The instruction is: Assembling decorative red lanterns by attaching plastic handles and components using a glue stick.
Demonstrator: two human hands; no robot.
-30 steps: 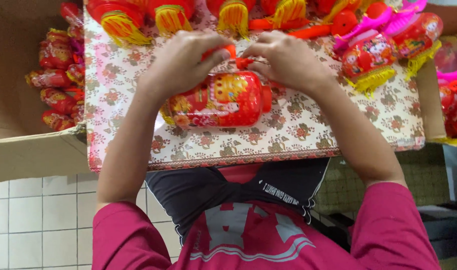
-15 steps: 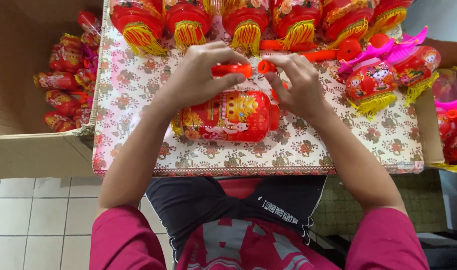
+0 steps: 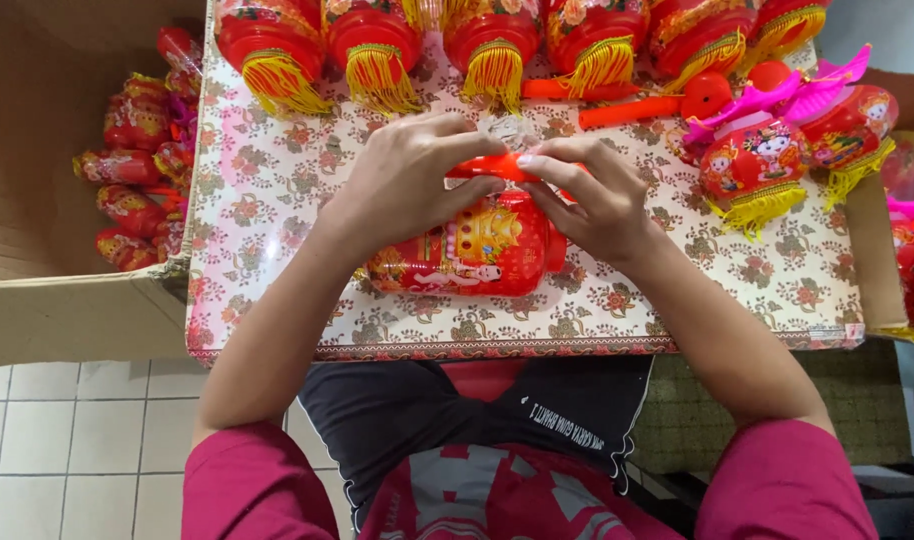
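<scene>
A red toy lantern (image 3: 477, 250) with a printed gold figure lies on its side on the floral-patterned board (image 3: 267, 200) in front of me. Above it, my left hand (image 3: 402, 180) and my right hand (image 3: 597, 200) both pinch a thin orange-red stick (image 3: 492, 168), with fingertips meeting over the middle. A bit of clear plastic wrap (image 3: 502, 130) shows just behind the fingers. The lantern sits partly under both hands.
A row of red lanterns with yellow tassels (image 3: 377, 50) lines the board's far edge. A lantern with a pink top (image 3: 767, 160) and loose orange sticks (image 3: 627, 105) lie at right. A cardboard box (image 3: 67, 310) at left holds wrapped lanterns (image 3: 132, 170). White tiled floor lies below.
The view has tilted down, so board and lanterns sit lower in frame. My hands have drawn the orange stick together above the lantern, with fingertips closer.
</scene>
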